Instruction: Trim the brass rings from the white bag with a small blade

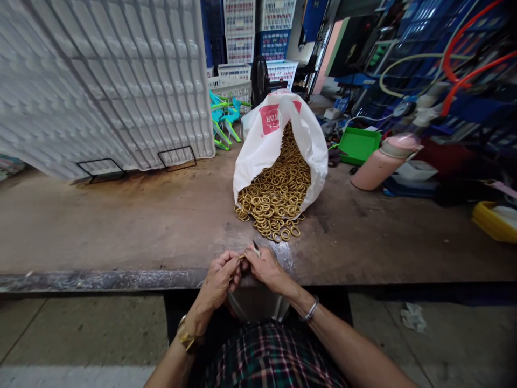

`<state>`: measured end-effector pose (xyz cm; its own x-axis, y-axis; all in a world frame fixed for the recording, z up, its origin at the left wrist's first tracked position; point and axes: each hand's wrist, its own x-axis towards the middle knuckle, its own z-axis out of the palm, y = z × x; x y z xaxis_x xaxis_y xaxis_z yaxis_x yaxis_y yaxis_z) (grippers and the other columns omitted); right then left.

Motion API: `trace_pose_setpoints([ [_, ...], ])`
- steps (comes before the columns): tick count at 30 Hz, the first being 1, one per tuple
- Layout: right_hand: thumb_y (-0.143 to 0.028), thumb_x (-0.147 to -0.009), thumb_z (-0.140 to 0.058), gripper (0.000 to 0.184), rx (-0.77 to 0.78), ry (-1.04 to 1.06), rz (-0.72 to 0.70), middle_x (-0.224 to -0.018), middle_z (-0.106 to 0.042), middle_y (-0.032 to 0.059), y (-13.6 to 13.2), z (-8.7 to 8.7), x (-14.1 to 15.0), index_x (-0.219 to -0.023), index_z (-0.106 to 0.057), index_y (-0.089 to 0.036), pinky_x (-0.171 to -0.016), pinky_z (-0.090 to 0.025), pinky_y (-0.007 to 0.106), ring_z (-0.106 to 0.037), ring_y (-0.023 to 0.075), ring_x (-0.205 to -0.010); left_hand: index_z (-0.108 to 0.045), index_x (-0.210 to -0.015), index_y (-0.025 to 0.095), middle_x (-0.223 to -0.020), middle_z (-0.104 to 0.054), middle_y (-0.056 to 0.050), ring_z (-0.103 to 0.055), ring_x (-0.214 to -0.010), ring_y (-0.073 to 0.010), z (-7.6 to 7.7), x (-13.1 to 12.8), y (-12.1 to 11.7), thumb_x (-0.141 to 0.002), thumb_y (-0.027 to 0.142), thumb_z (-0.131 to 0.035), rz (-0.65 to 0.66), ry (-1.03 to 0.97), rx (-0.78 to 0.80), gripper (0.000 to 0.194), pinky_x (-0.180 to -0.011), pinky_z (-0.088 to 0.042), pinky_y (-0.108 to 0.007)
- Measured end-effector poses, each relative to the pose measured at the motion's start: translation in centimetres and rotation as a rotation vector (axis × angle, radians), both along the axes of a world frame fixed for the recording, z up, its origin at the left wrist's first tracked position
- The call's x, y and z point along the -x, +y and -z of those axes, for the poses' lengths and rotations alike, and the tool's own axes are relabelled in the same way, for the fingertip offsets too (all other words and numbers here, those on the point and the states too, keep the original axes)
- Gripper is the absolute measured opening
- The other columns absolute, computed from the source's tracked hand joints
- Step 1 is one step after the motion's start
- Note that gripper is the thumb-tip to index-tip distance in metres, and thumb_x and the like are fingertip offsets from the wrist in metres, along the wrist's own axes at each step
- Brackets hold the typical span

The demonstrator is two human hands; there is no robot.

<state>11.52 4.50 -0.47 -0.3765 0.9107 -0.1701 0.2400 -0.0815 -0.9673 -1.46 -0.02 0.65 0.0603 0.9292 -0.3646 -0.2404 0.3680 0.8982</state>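
A white plastic bag [269, 137] lies open on the brown workbench [121, 226], spilling a heap of gold rings [277, 196] toward me. At the bench's front edge my left hand [220, 277] is closed in a pinch on a gold ring [242, 256]. My right hand [264, 267] is closed round a small dark pointed tool [256, 248], its tip standing up just above the fingers. Both hands meet, touching at the fingertips, a short way in front of the nearest loose rings.
A large white plastic lattice panel [113, 81] leans at the back left. A pink flask [383, 161], a green tray [357, 145] and a yellow tray [495, 221] lie to the right. Stacked crates [258, 32] and hoses stand behind.
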Motion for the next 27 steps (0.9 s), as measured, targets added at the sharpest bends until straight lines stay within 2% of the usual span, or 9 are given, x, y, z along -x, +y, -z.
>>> trace_pose_setpoints([
  [3, -0.028, -0.083, -0.035, 0.028, -0.022, 0.007, -0.012, -0.049, -0.047, -0.0041, 0.0, -0.1, -0.1, -0.064, -0.052, -0.018, -0.051, -0.034, 0.019, -0.044, 0.0092, -0.05, -0.052, -0.073, 0.016, -0.053, -0.047, 0.005, -0.036, -0.039, -0.0037, 0.0, 0.0, -0.1, -0.075, 0.042, -0.058, -0.004, -0.006, 0.003, 0.027, -0.034, -0.026, -0.014],
  [5, -0.024, -0.083, -0.035, 0.023, -0.064, -0.057, -0.008, -0.056, -0.054, -0.0023, -0.1, -0.5, -0.3, -0.077, -0.056, -0.017, -0.053, -0.037, 0.02, -0.049, 0.0104, -0.053, -0.051, -0.074, 0.016, -0.053, -0.047, 0.006, -0.037, -0.039, -0.0039, 0.0, 0.0, -0.3, -0.075, 0.042, -0.059, -0.034, -0.019, 0.006, 0.027, -0.034, -0.026, -0.014],
  [8, -0.014, -0.078, -0.038, 0.027, -0.278, -0.319, -0.055, -0.073, -0.063, 0.0033, -0.5, -1.3, -0.8, -0.098, -0.056, -0.015, -0.061, -0.038, 0.024, -0.055, 0.0139, -0.064, -0.05, -0.076, 0.018, -0.054, -0.046, 0.007, -0.038, -0.04, -0.0041, 0.2, -0.1, -0.6, -0.074, 0.042, -0.06, -0.096, -0.07, -0.002, 0.026, -0.034, -0.025, -0.014],
  [10, -0.01, -0.073, -0.041, 0.031, -0.428, -0.523, -0.146, -0.081, -0.064, 0.006, -0.8, -1.6, -1.0, -0.1, -0.056, -0.016, -0.064, -0.035, 0.025, -0.056, 0.0161, -0.07, -0.049, -0.077, 0.018, -0.054, -0.046, 0.007, -0.039, -0.041, -0.0042, 0.4, -0.2, -0.8, -0.075, 0.042, -0.06, -0.112, -0.075, -0.014, 0.026, -0.034, -0.026, -0.013],
  [12, -0.009, -0.072, -0.042, 0.031, -0.49, -0.656, -0.222, -0.081, -0.065, 0.0062, -1.0, -1.6, -1.1, -0.098, -0.056, -0.016, -0.063, -0.033, 0.026, -0.056, 0.0168, -0.07, -0.049, -0.078, 0.018, -0.054, -0.046, 0.007, -0.039, -0.041, -0.0044, 0.5, -0.2, -0.9, -0.076, 0.042, -0.059, -0.108, -0.044, -0.029, 0.026, -0.035, -0.027, -0.013],
  [19, -0.012, -0.078, -0.04, 0.025, -0.517, -0.737, -0.279, -0.081, -0.065, 0.0061, -1.4, -0.6, -0.8, -0.098, -0.054, -0.016, -0.061, -0.029, 0.026, -0.055, 0.0158, -0.068, -0.049, -0.079, 0.018, -0.054, -0.047, 0.007, -0.039, -0.041, -0.0047, 0.9, -0.2, -1.0, -0.079, 0.044, -0.054, -0.089, 0.057, -0.075, 0.026, -0.037, -0.029, -0.014],
  [27, -0.012, -0.078, -0.039, 0.025, -0.47, -0.769, -0.28, -0.086, -0.066, 0.0066, -1.6, -1.4, -0.6, -0.098, -0.053, -0.017, -0.061, -0.031, 0.026, -0.058, 0.0164, -0.072, -0.049, -0.08, 0.018, -0.054, -0.047, 0.007, -0.04, -0.04, -0.0052, 0.2, -0.6, -1.0, -0.075, 0.049, -0.056, -0.118, 0.118, -0.042, 0.032, -0.037, -0.029, -0.015],
])
